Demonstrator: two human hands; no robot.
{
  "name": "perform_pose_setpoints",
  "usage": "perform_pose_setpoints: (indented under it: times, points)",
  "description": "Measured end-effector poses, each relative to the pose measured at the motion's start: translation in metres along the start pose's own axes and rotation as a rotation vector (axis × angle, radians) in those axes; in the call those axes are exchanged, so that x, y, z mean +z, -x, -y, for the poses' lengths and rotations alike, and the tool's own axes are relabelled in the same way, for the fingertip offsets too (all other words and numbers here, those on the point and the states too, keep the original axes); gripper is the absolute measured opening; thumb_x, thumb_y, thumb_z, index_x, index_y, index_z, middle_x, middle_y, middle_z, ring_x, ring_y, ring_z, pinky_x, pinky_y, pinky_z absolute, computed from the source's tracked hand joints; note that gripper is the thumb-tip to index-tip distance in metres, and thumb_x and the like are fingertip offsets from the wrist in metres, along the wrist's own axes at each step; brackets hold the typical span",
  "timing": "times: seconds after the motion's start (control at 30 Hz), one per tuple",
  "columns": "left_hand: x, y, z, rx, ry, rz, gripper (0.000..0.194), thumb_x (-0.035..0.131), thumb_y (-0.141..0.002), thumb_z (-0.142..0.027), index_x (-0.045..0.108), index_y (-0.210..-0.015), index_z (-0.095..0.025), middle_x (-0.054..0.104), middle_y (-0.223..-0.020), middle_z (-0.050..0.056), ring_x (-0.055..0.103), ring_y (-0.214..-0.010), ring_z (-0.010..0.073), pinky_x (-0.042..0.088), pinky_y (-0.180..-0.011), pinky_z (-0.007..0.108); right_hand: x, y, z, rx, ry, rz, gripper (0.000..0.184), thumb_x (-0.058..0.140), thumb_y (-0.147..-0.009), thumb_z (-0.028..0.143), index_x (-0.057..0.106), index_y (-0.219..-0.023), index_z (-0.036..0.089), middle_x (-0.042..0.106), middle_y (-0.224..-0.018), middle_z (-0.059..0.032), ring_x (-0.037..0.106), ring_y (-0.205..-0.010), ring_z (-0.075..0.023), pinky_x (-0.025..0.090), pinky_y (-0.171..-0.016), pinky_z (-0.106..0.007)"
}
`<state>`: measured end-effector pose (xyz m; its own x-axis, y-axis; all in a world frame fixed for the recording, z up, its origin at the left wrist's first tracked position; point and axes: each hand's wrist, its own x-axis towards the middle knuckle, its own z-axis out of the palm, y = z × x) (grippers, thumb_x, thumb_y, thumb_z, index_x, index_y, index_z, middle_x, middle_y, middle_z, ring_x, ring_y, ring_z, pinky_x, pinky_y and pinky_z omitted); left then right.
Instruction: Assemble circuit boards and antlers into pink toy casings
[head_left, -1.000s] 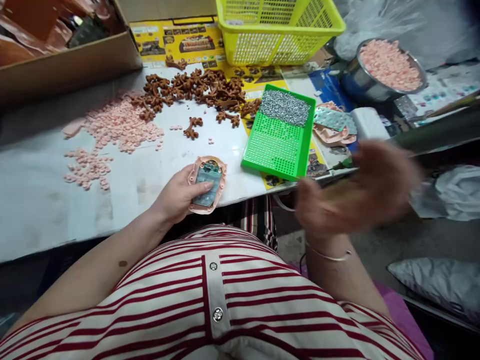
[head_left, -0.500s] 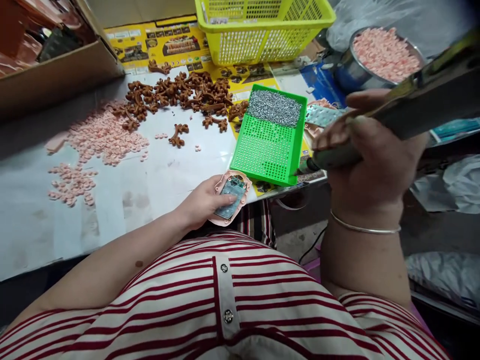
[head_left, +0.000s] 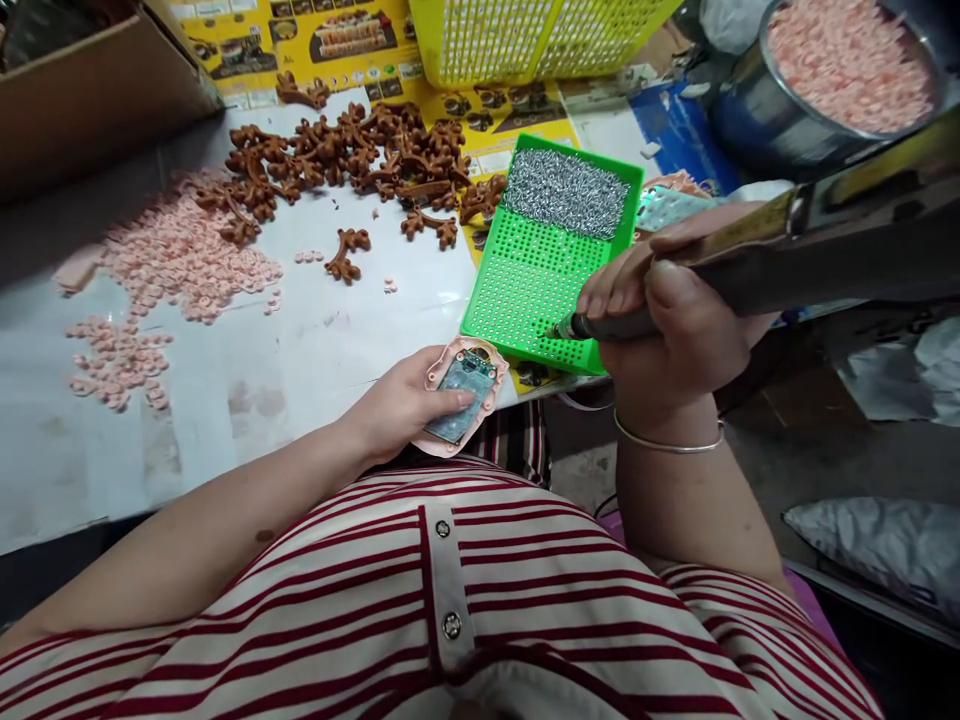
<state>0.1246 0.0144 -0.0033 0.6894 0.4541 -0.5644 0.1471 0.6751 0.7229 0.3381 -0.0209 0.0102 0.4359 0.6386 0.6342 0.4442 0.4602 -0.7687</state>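
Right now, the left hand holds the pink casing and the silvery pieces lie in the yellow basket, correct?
Not quite: the head view shows the silvery pieces in the green tray. The left hand does hold the pink casing.

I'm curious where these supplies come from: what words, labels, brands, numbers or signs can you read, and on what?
None can be read.
Yellow printed sheet: print too small.
Dark tool in the right hand: no legible lettering.
Grey bag at lower right: marks too blurred to read.
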Motion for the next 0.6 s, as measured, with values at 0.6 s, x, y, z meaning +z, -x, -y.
perform_pose_setpoints:
  times: [0.6]
  points:
    - [0.001,0.000,-0.001,-0.004,-0.003,0.005,0.051,0.084,-0.068,-0.025,0.062,-0.112,-0.013,0.073,-0.096,0.009,0.068,-0.081,0.0194,0.053,-0.074,0.030,-0.002,0.005,0.006,0.082,-0.037,0.032,0.036,0.064,-0.082,0.064,0.049,-0.087,0.031,0.039,-0.060,0.0036,0.041,-0.042,-0.0150,0.041,-0.038,-0.037]
